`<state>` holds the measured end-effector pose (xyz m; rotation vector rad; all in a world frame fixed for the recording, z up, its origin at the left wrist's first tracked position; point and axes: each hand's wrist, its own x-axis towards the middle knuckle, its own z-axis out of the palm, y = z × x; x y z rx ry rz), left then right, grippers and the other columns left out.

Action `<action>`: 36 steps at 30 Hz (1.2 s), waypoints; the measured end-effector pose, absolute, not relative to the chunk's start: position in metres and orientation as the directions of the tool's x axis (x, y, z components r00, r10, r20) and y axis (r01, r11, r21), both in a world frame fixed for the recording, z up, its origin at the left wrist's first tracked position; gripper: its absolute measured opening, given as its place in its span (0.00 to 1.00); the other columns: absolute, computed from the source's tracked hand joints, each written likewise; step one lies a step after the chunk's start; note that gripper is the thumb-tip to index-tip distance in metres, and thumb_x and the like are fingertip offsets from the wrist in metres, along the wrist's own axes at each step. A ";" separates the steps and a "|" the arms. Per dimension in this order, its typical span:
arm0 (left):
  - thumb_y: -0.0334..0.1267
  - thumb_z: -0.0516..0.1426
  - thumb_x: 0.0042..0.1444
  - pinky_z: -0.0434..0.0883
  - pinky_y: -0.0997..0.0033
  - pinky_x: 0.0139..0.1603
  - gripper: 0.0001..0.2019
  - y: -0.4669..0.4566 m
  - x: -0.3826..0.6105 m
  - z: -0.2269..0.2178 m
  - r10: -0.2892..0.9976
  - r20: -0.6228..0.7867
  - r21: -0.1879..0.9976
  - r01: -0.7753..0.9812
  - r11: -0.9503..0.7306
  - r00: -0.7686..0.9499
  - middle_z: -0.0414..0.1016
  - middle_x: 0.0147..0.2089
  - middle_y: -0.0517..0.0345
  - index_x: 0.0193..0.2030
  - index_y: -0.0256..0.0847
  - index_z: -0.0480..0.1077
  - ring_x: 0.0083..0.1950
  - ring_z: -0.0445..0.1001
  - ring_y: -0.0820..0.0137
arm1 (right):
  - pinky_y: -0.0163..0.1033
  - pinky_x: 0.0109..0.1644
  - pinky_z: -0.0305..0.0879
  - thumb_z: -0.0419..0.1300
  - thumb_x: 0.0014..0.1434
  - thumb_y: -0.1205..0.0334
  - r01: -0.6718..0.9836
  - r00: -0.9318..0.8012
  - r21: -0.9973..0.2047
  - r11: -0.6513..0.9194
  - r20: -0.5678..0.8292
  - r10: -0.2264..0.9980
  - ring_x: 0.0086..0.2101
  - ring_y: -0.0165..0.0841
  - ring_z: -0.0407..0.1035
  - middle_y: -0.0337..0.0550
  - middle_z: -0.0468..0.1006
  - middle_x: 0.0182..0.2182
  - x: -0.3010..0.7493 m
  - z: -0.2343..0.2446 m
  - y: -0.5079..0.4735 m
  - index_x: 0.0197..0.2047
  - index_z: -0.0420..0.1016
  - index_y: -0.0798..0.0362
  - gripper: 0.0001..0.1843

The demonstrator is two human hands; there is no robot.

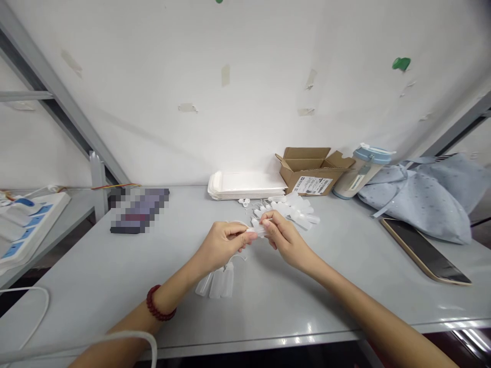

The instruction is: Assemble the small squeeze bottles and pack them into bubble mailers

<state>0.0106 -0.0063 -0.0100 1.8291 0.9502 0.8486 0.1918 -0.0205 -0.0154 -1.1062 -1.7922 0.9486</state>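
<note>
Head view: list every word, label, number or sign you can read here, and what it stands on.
None can be read.
White label on the brown cardboard box: print too small to read.
Label on the blue-lidded beige cup: blurred.
Flat dark object at left: pixelated.
Small white plastic piece pinched by left hand and right hand: no print visible.

I am finding the counter (115, 276) lying open to the left of my left hand (222, 244) and along the near edge. Three capped bottles (217, 283) are lying just under that wrist. Ahead of my right hand (286, 239), loose bottles (295, 209) are crowding the path, with a tray stack (247, 185) and a cardboard box (312, 171) blocking the wall side. A phone (424, 250) and a cloth bag (418, 199) are occupying the right.
</note>
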 end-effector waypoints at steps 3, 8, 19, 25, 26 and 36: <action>0.39 0.55 0.57 0.59 0.75 0.26 0.18 -0.008 0.012 -0.014 0.805 0.380 0.749 0.359 -0.557 0.456 0.59 0.19 0.64 0.17 0.37 0.63 0.24 0.59 0.76 | 0.31 0.21 0.51 0.45 0.63 0.49 0.213 -0.270 -0.953 0.218 0.157 0.950 0.19 0.24 0.49 0.29 0.52 0.20 0.189 -0.018 -0.019 0.34 0.58 0.50 0.14; 0.36 0.53 0.59 0.63 0.73 0.32 0.11 -0.009 0.016 -0.024 0.676 0.591 0.545 0.400 -0.737 0.440 0.70 0.26 0.58 0.26 0.39 0.68 0.29 0.66 0.73 | 0.29 0.18 0.46 0.47 0.60 0.45 0.065 -0.290 -0.997 -0.036 -0.053 0.956 0.17 0.23 0.41 0.26 0.46 0.17 0.188 -0.014 -0.016 0.32 0.57 0.50 0.16; 0.48 0.54 0.55 0.65 0.74 0.25 0.18 -0.004 0.010 -0.007 0.859 -0.114 0.993 0.024 0.118 0.499 0.63 0.22 0.61 0.22 0.36 0.66 0.22 0.63 0.76 | 0.36 0.33 0.61 0.49 0.63 0.55 0.472 -0.346 -0.746 0.469 0.333 0.877 0.29 0.30 0.64 0.43 0.71 0.34 0.189 -0.016 -0.023 0.46 0.65 0.53 0.13; 0.47 0.57 0.52 0.63 0.76 0.24 0.19 -0.002 0.009 -0.008 0.846 -0.109 0.993 0.021 0.115 0.522 0.60 0.19 0.64 0.18 0.35 0.64 0.21 0.60 0.78 | 0.36 0.33 0.62 0.46 0.65 0.59 0.527 -0.406 -0.563 0.636 0.491 0.771 0.29 0.32 0.67 0.45 0.73 0.31 0.190 -0.022 -0.023 0.45 0.67 0.55 0.13; 0.46 0.58 0.52 0.63 0.76 0.23 0.19 -0.003 0.010 -0.008 0.852 -0.088 0.996 0.034 0.083 0.516 0.60 0.18 0.64 0.18 0.36 0.64 0.21 0.60 0.78 | 0.35 0.33 0.61 0.47 0.65 0.60 0.512 -0.394 -0.586 0.627 0.489 0.778 0.29 0.31 0.67 0.44 0.74 0.30 0.191 -0.020 -0.023 0.43 0.68 0.55 0.12; 0.44 0.55 0.55 0.70 0.75 0.34 0.11 -0.011 0.015 -0.009 0.912 0.169 0.929 0.248 -0.274 0.374 0.73 0.29 0.59 0.35 0.39 0.74 0.32 0.72 0.72 | 0.32 0.27 0.55 0.48 0.64 0.56 0.452 -0.221 -0.783 0.427 0.366 0.904 0.23 0.26 0.62 0.38 0.72 0.24 0.189 -0.012 -0.027 0.38 0.71 0.54 0.15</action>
